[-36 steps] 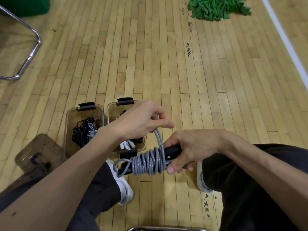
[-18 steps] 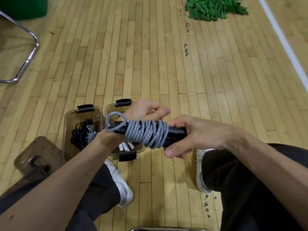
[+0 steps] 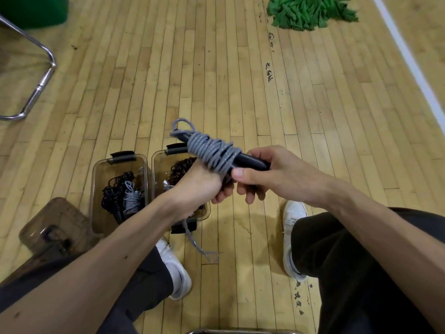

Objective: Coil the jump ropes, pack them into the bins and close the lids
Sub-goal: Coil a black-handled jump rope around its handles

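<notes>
Head view: jump rope (image 3: 214, 150) bundle lay diagonal, free end pointing away-left, handle end gripped in right hand (image 3: 277, 174); left hand (image 3: 202, 186) curled round its cord beneath.

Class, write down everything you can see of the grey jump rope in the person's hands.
The grey jump rope is a speckled, woven-looking cord wound in many turns round black handles, the bundle held aslant. A small loop sticks out at its far end. The right hand grips the handles' near end; the left hand holds it from beneath, and a loose tail dangles below it.
</notes>
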Available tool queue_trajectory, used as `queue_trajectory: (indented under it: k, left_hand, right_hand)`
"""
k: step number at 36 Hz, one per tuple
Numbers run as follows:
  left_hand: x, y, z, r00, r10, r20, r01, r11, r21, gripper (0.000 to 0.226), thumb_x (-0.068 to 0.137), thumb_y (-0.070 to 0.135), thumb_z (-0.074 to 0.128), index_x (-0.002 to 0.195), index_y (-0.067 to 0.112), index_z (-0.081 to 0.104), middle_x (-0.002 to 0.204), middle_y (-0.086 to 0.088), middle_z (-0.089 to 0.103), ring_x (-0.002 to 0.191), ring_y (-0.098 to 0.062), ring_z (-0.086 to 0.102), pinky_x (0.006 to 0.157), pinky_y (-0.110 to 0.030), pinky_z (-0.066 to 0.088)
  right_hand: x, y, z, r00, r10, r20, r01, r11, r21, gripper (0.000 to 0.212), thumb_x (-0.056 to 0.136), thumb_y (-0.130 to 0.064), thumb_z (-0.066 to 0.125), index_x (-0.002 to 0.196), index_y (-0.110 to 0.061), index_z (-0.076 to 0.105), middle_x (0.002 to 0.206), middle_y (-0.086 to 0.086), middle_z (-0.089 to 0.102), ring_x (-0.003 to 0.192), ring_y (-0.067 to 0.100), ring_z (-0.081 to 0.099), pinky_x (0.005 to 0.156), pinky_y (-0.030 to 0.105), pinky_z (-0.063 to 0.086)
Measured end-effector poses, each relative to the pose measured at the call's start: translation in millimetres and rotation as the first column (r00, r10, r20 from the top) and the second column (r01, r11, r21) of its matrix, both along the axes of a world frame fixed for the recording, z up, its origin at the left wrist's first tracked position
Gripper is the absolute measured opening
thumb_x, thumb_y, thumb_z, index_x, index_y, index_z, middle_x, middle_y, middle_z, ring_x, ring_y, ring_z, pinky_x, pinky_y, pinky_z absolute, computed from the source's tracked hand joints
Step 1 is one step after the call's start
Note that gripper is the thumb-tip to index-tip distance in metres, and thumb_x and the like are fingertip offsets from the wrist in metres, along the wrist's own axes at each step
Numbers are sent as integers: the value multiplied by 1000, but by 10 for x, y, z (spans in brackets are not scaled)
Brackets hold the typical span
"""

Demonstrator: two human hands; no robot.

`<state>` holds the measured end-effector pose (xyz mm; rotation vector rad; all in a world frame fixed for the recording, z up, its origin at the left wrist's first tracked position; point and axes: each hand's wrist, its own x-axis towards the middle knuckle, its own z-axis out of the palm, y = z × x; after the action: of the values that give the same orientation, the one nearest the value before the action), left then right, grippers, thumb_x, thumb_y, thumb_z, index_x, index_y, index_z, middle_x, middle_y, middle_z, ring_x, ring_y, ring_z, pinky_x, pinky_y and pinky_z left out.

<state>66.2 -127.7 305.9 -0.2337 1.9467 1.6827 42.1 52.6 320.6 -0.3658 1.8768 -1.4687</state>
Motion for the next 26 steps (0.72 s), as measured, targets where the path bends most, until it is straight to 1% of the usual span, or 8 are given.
queue_trajectory:
  k: [3,6,11,14,16,19,22,26]
  left_hand:
    - [3,93,-27,999,11,48,-10,1000,-17,30,104,10,37,81,10,56,55,4,51,48,-7,43,43,-18,36]
    - [-11,75,-55,999,-31,44,33,998,-45,27,105,15,38,84,11,56,55,5,50,50,-7,43,44,-19,35]
    - [-15,61,-66,990,-95,104,109,985,-137,39,107,36,39,95,9,64,59,4,51,51,-9,44,47,-20,36]
    - [-25,42,-54,984,-158,84,170,974,-149,35,107,37,40,105,15,68,63,4,52,50,-8,43,47,-20,37]
    - [-34,21,-56,974,-217,59,225,954,-199,30,107,35,43,105,20,69,61,7,51,48,-6,41,49,-20,36]
    - [-42,-27,-51,941,-338,-16,312,886,-342,27,103,40,50,98,23,70,59,12,51,52,-6,44,57,-25,39]
    - [-55,-98,-8,879,-468,-90,374,795,-478,18,99,39,57,90,27,66,72,9,60,67,-9,57,67,-29,44]
    - [-45,-144,47,769,-624,-137,358,599,-716,17,100,37,57,86,28,61,73,8,56,68,-10,52,63,-32,37]
  right_hand:
    - [-11,-4,-53,998,-51,-34,52,998,37,32,93,-28,68,101,2,60,76,5,68,63,18,66,56,29,49]
    - [-34,15,-93,994,-65,-91,75,992,106,26,93,-29,70,98,-6,59,73,1,68,59,16,65,52,26,49]
    - [-120,93,-144,975,-113,-192,156,962,225,26,93,-35,70,90,-12,58,72,1,66,56,11,63,56,29,52]
    - [-156,114,-187,970,-124,-210,180,946,271,24,93,-35,69,90,-14,58,73,2,66,55,10,61,58,28,53]
    - [-167,116,-226,968,-128,-214,189,937,295,22,94,-35,69,91,-16,59,73,1,66,54,7,61,54,23,51]
    - [-173,106,-274,972,-112,-204,177,926,334,20,94,-35,68,91,-18,59,73,-1,66,53,5,60,52,19,48]
    - [-176,88,-303,979,-89,-181,150,921,359,20,94,-36,68,92,-18,60,74,0,65,53,6,59,53,20,46]
    - [-173,33,-343,988,-35,-150,97,900,425,22,94,-39,68,94,-19,60,76,0,66,55,7,59,51,17,45]
